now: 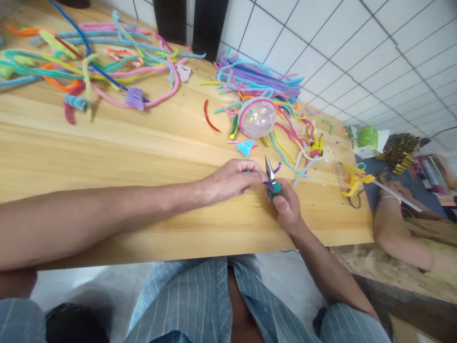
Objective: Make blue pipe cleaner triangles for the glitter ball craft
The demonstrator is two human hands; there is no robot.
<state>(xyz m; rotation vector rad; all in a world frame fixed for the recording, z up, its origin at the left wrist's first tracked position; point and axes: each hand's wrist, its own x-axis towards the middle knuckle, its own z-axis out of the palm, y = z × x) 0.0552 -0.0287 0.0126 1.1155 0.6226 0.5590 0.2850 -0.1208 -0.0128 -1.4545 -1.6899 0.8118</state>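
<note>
My right hand is wrapped around a pair of needle-nose pliers with green handles, their metal tips pointing away from me. My left hand pinches a short purple pipe cleaner, which runs across the pliers near the base of the jaws. Its curled end shows just right of the jaws. Whether the pliers grip or cut the pipe cleaner I cannot tell. Just beyond my hands lie a light-blue triangular pipe-cleaner piece and a clear dome edged in pink.
Loose coloured pipe cleaners spread over the left of the wooden table. A purple and blue bundle lies against the tiled wall. To the right stands a yellow glue gun, near another person's arm.
</note>
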